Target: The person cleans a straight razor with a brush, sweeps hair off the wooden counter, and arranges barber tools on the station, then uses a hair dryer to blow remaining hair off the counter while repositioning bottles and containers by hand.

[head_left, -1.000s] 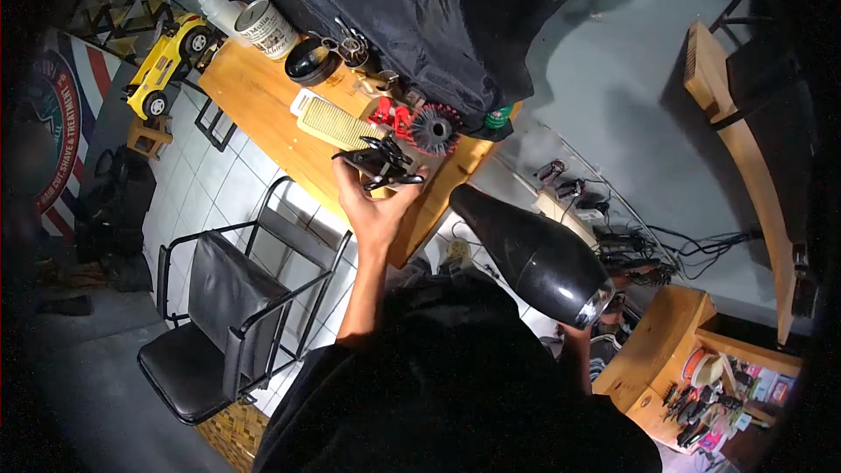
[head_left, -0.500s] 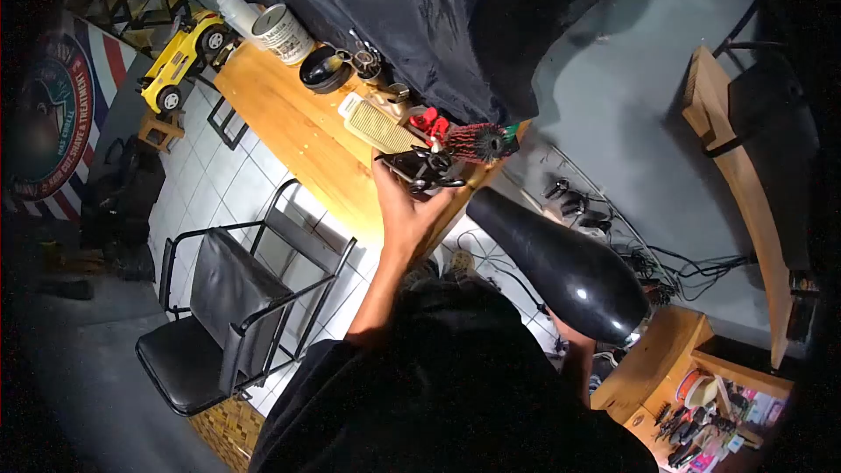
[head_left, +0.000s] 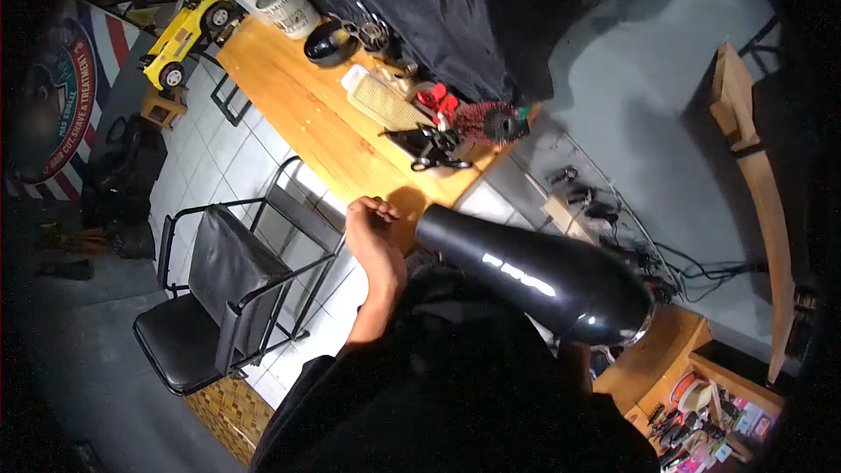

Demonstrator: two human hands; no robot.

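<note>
My left hand (head_left: 375, 229) is raised in front of the table's near edge, its fingers curled together with nothing visible in them. Just to its right is the nozzle of a black hair dryer (head_left: 534, 278), pointing toward that hand. My right hand (head_left: 575, 357) is mostly hidden behind the dryer and holds it from below. On the wooden table (head_left: 302, 118), a holder with black scissors and clips (head_left: 436, 147) stands near the corner. Beside it lie a cream comb-like piece (head_left: 384, 103), red clips (head_left: 438, 102) and a round brush (head_left: 501, 124).
A black chair (head_left: 232, 263) stands at the left. Further back are a white tub (head_left: 287, 7), a black bowl (head_left: 330, 42) and a yellow toy car (head_left: 188, 33). An open drawer of tools (head_left: 692, 416) is at lower right, with cables (head_left: 701, 273) by the wall.
My left hand has let go of the holder of scissors and clips and drawn back toward me. The hair dryer's nozzle has swung left, closer to that hand.
</note>
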